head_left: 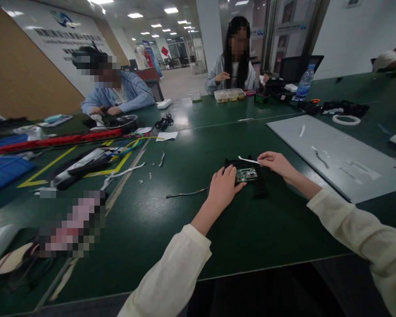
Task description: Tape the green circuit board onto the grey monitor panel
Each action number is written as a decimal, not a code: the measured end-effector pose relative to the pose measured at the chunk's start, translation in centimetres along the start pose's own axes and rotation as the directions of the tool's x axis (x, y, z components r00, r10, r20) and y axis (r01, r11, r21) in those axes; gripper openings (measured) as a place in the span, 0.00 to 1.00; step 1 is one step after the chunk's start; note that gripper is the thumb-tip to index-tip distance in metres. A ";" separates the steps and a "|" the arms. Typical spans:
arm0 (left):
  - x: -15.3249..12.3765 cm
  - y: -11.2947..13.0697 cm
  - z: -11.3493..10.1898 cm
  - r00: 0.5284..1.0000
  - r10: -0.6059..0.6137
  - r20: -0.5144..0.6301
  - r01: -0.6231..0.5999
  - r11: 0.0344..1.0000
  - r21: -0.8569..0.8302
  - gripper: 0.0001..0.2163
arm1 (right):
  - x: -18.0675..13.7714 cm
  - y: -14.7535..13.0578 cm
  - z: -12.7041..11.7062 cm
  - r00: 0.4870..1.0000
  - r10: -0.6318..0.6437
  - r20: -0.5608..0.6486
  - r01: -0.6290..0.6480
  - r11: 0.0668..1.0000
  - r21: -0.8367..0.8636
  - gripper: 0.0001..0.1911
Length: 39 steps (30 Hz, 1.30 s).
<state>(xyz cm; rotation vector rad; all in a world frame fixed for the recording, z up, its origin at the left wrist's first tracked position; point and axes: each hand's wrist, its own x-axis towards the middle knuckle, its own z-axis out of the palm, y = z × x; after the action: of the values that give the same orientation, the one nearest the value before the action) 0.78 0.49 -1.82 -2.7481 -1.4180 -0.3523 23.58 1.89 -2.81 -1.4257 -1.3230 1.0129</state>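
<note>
A small green circuit board (247, 175) in a black frame (259, 188) lies on the dark green table (185, 211) in front of me. My left hand (222, 187) rests on the board's left side, fingers curled over its edge. My right hand (275, 162) pinches the end of a white strip (248, 160) that runs across the top of the frame. A thin grey cable (185, 193) trails left from the board.
A grey mat (336, 154) with tape scraps lies to the right. Cables, red bars (56, 141) and a blue tray (3, 171) crowd the left. Two people sit across the table; food containers (229, 94), a water bottle (304, 83) and a tape roll (346, 119) lie beyond.
</note>
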 end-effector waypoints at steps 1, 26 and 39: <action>0.0 0.0 0.0 1.000 -0.007 0.004 0.007 1.000 -0.013 0.26 | -0.1 -0.2 0.1 1.000 -0.002 -0.002 0.002 1.000 0.004 0.13; 3.4 0.8 -3.7 0.934 -0.324 0.151 0.289 0.437 -0.852 0.18 | -0.4 -1.4 1.3 0.974 -0.187 0.128 0.113 0.890 0.441 0.14; 11.7 -2.1 -1.4 0.907 -0.268 0.324 0.354 0.069 -0.933 0.08 | 0.6 0.4 1.9 0.973 -0.231 0.016 0.232 0.972 -0.034 0.15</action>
<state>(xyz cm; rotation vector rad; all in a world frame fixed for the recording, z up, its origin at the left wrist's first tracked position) 5.41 10.90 1.88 -3.1085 -2.4818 -1.9513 21.89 2.65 -3.68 -1.2579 -1.4843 0.8479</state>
